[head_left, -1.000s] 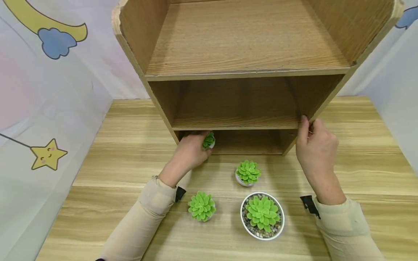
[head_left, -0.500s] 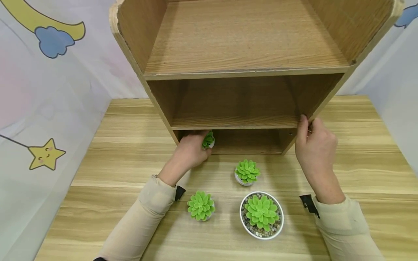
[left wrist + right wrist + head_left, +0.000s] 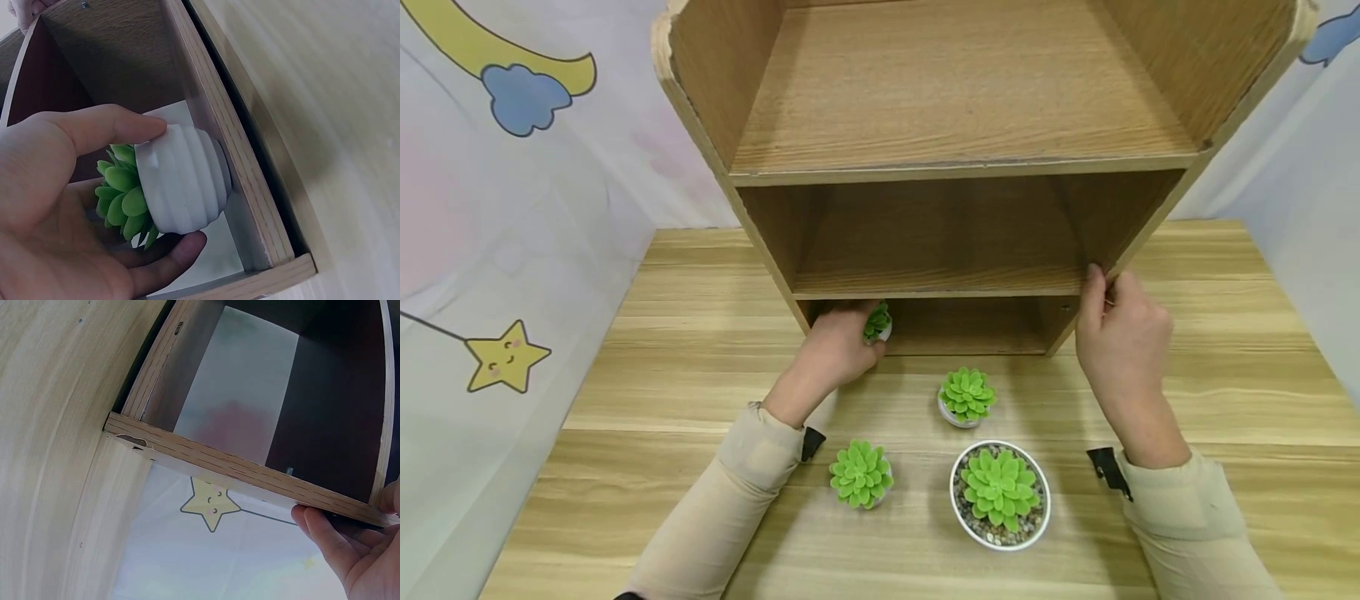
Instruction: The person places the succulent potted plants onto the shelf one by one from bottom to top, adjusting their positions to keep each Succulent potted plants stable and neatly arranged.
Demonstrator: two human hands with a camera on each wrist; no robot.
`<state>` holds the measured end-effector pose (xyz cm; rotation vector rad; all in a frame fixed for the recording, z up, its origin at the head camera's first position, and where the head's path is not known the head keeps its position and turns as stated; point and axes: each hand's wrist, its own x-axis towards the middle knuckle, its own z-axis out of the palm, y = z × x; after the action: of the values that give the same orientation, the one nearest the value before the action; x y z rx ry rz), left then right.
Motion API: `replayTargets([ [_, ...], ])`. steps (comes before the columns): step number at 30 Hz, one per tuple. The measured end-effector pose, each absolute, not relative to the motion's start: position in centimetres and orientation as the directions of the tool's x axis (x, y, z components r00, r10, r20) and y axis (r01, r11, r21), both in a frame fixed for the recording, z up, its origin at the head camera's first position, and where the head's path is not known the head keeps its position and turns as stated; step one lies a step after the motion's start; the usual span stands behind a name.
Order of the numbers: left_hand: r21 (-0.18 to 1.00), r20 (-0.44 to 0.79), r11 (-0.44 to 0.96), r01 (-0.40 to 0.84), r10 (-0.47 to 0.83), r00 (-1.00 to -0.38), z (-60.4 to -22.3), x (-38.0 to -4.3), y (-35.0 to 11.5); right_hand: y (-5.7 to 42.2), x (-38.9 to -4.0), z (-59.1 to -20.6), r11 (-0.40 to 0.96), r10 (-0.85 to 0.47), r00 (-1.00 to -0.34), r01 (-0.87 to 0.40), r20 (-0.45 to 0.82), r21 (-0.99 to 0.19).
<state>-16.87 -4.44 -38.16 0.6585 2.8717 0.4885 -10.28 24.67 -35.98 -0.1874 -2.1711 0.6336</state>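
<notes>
My left hand point(image 3: 841, 343) reaches into the bottom compartment of a wooden shelf unit point(image 3: 970, 167), at its left end. Its thumb and fingers hold a small potted succulent point(image 3: 181, 178) by the white ribbed pot; the green leaves point toward the palm in the left wrist view. The pot's base is right at the compartment floor. On the other side, my right hand point(image 3: 1126, 346) grips the front edge of the unit's right side panel, thumb inside and fingers outside, as the right wrist view point(image 3: 350, 544) also shows.
Two small potted succulents point(image 3: 967, 395) point(image 3: 861, 474) stand on the wood-grain table point(image 3: 1240, 367) before the unit. Between my forearms is a larger succulent in a white bowl point(image 3: 1000, 495) with pebbles. A printed cloth point(image 3: 572, 175) hangs behind and at the sides.
</notes>
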Motion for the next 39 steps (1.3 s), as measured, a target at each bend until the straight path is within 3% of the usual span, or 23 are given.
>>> replayTargets([
  [39,0.337,-0.110,0.862,0.379,0.436,-0.893,-38.18,-17.11,-4.43,24.54,-10.13,-35.81,0.867,0.326,-0.628,-0.099,0.706,-0.489],
])
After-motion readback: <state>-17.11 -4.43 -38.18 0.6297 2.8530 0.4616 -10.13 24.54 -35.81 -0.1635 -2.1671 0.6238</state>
